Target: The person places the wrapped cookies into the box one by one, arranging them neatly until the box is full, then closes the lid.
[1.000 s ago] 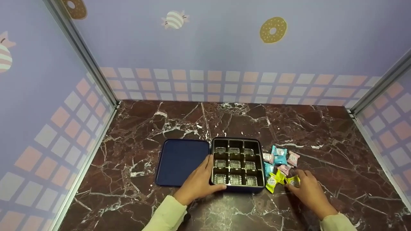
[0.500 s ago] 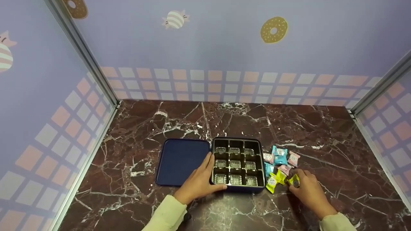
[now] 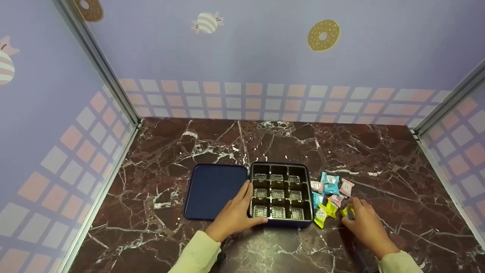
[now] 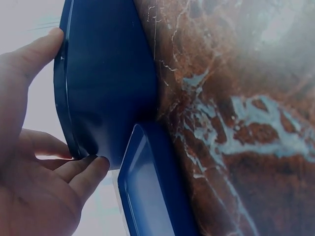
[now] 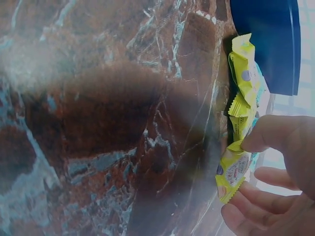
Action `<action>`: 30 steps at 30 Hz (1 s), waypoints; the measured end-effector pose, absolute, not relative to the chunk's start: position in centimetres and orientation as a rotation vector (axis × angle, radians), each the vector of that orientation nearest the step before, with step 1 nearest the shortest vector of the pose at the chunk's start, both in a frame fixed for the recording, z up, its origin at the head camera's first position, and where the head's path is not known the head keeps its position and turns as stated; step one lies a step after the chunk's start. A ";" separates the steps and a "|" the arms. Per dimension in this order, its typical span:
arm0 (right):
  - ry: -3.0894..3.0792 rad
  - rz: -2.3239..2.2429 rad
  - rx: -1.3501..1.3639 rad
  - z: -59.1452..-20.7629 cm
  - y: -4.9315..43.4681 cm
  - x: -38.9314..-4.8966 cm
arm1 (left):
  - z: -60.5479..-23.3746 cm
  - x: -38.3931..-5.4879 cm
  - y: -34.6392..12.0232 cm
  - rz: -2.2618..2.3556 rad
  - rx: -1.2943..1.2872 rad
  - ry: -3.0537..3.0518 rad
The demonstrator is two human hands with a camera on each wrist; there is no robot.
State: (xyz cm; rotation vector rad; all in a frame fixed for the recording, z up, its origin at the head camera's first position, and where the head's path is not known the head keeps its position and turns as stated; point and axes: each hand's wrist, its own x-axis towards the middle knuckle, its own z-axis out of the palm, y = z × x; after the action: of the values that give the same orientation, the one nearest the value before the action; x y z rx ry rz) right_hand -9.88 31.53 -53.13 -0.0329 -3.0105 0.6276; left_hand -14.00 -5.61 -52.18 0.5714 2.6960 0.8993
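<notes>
The blue box holds a dark tray divided into several compartments, with no candy showing inside. My left hand grips its near left corner, thumb along the front and fingers on the left side; in the left wrist view the thumb lies at the rim. To the box's right, my right hand pinches a yellow wrapped candy between thumb and fingertips, low over the table. Beside it lie two other yellow candies, with blue candies and pink candies behind them.
A flat blue lid lies on the table left of the box, its edge close against it. The dark marbled table is bounded by a patterned back wall and side panels.
The yellow candy at my right hand has turned and shifted slightly right and up, deeper between the fingers and away from the other yellow ones. My left hand and the box stay still.
</notes>
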 end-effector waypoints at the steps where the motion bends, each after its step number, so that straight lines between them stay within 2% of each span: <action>1: -3.009 0.630 -0.035 -53.1 31.5 -9.9 | -52.1 -14.0 -5.6 0.895 0.567 2.697; 30: -2.900 0.659 0.054 -51.7 29.7 -10.5 | -52.6 -13.8 -5.7 0.897 0.569 2.712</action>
State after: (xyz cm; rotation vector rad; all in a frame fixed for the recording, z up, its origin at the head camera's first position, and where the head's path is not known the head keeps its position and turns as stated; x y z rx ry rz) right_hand -10.51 29.67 -51.69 0.0541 -2.8999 0.6590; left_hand -13.83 -5.65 -52.60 0.5689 2.7124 0.8967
